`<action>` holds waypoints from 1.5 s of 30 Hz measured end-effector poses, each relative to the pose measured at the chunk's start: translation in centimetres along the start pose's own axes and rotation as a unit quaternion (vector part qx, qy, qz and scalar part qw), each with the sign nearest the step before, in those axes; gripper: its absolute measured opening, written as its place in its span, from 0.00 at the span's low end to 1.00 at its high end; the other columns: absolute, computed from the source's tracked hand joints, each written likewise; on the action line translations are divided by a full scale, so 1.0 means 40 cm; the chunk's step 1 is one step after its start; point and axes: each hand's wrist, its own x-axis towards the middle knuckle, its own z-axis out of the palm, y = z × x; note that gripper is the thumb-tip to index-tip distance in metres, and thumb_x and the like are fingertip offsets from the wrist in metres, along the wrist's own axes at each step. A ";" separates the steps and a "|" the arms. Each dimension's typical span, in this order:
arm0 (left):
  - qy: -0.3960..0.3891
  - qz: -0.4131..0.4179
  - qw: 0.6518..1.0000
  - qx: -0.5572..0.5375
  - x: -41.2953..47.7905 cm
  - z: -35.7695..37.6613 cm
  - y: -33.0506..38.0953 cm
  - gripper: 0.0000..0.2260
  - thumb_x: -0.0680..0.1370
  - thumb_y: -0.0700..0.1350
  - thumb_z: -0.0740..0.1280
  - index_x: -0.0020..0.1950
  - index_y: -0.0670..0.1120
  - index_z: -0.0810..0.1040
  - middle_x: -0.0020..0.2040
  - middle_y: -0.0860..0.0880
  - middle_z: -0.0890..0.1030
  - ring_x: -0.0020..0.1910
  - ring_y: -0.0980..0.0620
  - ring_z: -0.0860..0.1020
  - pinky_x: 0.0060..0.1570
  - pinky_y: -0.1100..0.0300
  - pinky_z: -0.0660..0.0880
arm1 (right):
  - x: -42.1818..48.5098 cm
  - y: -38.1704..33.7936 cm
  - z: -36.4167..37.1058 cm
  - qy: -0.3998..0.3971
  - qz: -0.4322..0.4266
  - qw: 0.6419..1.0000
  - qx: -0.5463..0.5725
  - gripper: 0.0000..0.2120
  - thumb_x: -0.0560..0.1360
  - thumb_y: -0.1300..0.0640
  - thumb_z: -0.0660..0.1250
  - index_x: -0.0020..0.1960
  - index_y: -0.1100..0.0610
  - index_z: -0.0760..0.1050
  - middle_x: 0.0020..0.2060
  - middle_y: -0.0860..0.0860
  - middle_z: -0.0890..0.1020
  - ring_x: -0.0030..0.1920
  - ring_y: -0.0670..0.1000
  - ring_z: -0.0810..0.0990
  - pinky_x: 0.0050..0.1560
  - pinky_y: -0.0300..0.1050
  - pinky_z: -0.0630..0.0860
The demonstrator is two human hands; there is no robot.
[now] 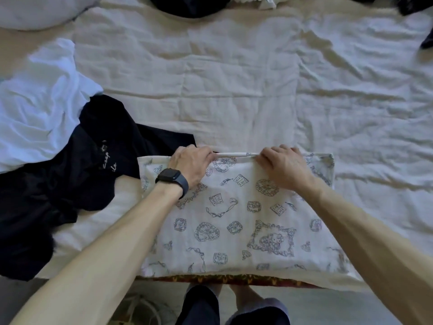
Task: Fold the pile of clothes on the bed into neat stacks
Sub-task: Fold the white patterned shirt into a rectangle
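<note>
Your left hand (191,164) and right hand (284,167) both sit on the far edge of the white cloth printed with blue-grey line drawings (234,219). Each grip is clamped on that rolled hem, fingers curled over it, knuckles up. The cloth lies flat as a rectangle at the near edge of the bed's crumpled cream sheet (234,78), right in front of you. A black smartwatch (172,180) wraps your left wrist. A crumpled black garment with white lettering (98,160) touches the cloth's far left corner, and a loose white garment (39,109) lies beyond it. More dark clothes (187,5) sit at the bed's far edge.
</note>
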 end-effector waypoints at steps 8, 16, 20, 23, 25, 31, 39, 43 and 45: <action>-0.101 -0.029 0.994 0.011 0.065 0.006 -0.026 0.27 0.80 0.69 0.45 0.60 0.61 0.80 0.42 0.47 0.81 0.42 0.44 0.78 0.37 0.56 0.65 | 0.020 0.053 0.007 0.023 0.030 0.999 0.031 0.28 0.84 0.41 0.56 0.31 0.56 0.67 0.24 0.48 0.69 0.30 0.56 0.72 0.33 0.47 0.59; 0.006 0.043 0.999 -0.010 -0.005 0.004 -0.084 0.27 0.81 0.63 0.51 0.35 0.46 0.74 0.31 0.48 0.77 0.36 0.43 0.74 0.40 0.52 0.67 | -0.039 0.167 -0.005 0.072 0.060 0.993 -0.070 0.28 0.83 0.41 0.47 0.41 0.54 0.79 0.39 0.50 0.82 0.51 0.56 0.76 0.58 0.55 0.64; -0.060 -0.050 0.995 0.056 0.038 -0.006 -0.061 0.32 0.75 0.70 0.40 0.30 0.48 0.68 0.27 0.53 0.68 0.32 0.48 0.71 0.35 0.57 0.62 | -0.026 0.201 -0.011 0.090 0.142 0.986 -0.012 0.29 0.84 0.39 0.44 0.35 0.52 0.71 0.33 0.57 0.78 0.41 0.61 0.78 0.40 0.50 0.65; -0.072 -0.074 0.989 0.102 0.055 -0.018 -0.042 0.36 0.77 0.70 0.39 0.36 0.48 0.76 0.32 0.49 0.77 0.35 0.46 0.76 0.32 0.58 0.64 | -0.009 0.224 -0.026 0.064 0.239 0.969 -0.004 0.30 0.85 0.37 0.46 0.40 0.55 0.74 0.37 0.63 0.80 0.43 0.64 0.80 0.39 0.51 0.64; 0.010 -0.051 0.994 0.099 0.038 -0.032 -0.038 0.29 0.83 0.63 0.46 0.45 0.49 0.81 0.39 0.47 0.81 0.41 0.43 0.77 0.41 0.52 0.70 | -0.013 0.217 -0.030 0.090 0.290 0.952 -0.047 0.26 0.85 0.41 0.49 0.49 0.58 0.78 0.49 0.64 0.82 0.52 0.64 0.78 0.49 0.55 0.67; 0.194 0.033 0.979 0.048 -0.147 0.021 0.014 0.22 0.80 0.53 0.60 0.71 0.44 0.73 0.72 0.44 0.72 0.71 0.43 0.69 0.70 0.41 0.62 | -0.105 -0.045 0.053 0.195 0.160 0.967 0.047 0.20 0.80 0.49 0.61 0.67 0.57 0.75 0.71 0.55 0.74 0.73 0.57 0.67 0.71 0.59 0.59; -0.013 -0.075 0.981 0.179 -0.171 0.099 -0.117 0.28 0.82 0.65 0.39 0.80 0.61 0.38 0.80 0.54 0.37 0.80 0.52 0.39 0.71 0.44 0.25 | -0.099 -0.074 0.200 0.047 0.048 0.996 -0.065 0.31 0.84 0.36 0.46 0.83 0.45 0.43 0.83 0.50 0.42 0.82 0.52 0.40 0.78 0.63 0.34; 0.006 -0.128 0.980 0.151 -0.161 0.041 -0.232 0.27 0.83 0.64 0.40 0.81 0.58 0.42 0.82 0.53 0.45 0.80 0.54 0.40 0.74 0.39 0.32 | -0.063 0.074 0.135 0.058 0.192 0.979 -0.043 0.30 0.83 0.34 0.42 0.82 0.39 0.40 0.83 0.50 0.39 0.81 0.50 0.36 0.77 0.64 0.32; 0.053 -0.144 0.980 0.125 -0.170 0.042 -0.190 0.27 0.84 0.62 0.42 0.82 0.54 0.47 0.82 0.51 0.47 0.81 0.50 0.44 0.75 0.36 0.38 | -0.089 0.092 0.113 0.086 0.248 0.965 -0.026 0.30 0.83 0.36 0.43 0.83 0.41 0.44 0.83 0.51 0.42 0.82 0.50 0.37 0.77 0.68 0.36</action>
